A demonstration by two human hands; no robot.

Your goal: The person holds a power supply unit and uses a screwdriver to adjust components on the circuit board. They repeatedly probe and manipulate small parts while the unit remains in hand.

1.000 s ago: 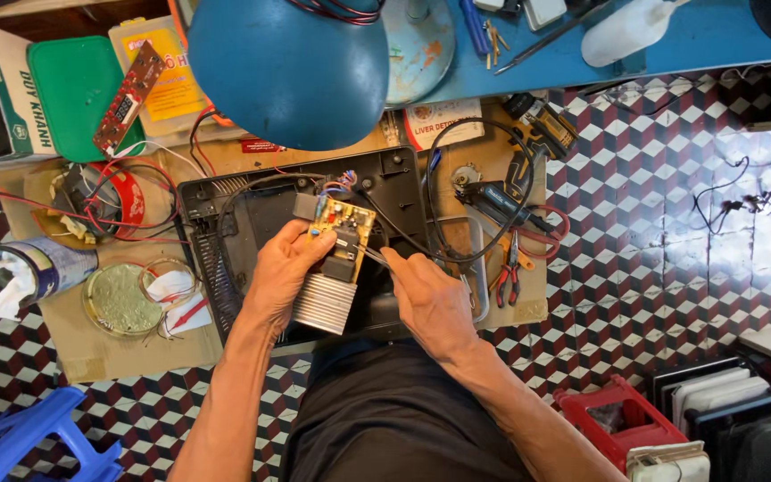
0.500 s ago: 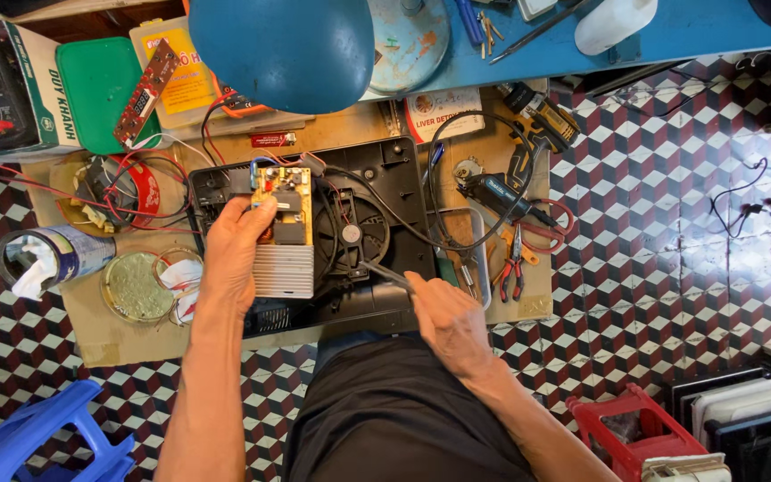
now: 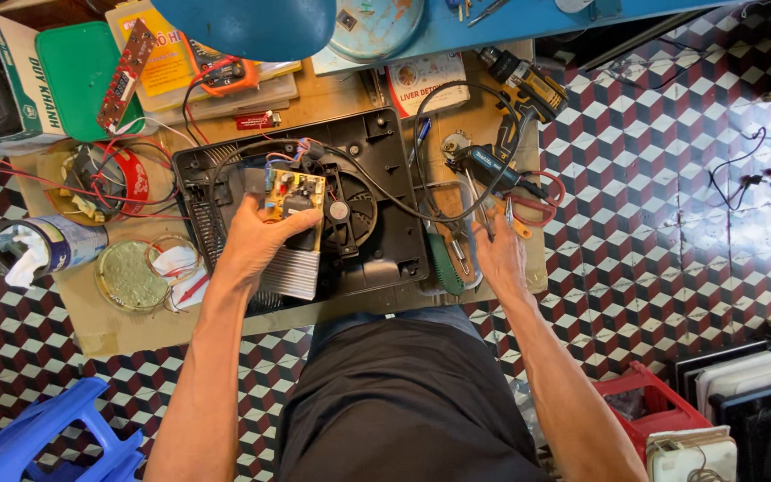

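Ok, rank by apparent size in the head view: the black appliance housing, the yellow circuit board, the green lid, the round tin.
Largest to smallest:
1. black appliance housing
2. green lid
3. round tin
4. yellow circuit board, part covered by the left hand, so unsure against the tin.

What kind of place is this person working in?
Probably an informal electronics repair spot on a tiled floor: an opened black plastic appliance casing, a yellow circuit board with a finned metal heatsink in the left hand, and a cordless drill.

The heat sink (image 3: 292, 272) looks like ribbed bare metal, dully shiny; the case (image 3: 385, 223) is matt black plastic; the board beneath (image 3: 91, 312) is rough brown cardboard; the floor tiles (image 3: 653, 223) are glossy; the stool (image 3: 46, 437) is smooth blue plastic.
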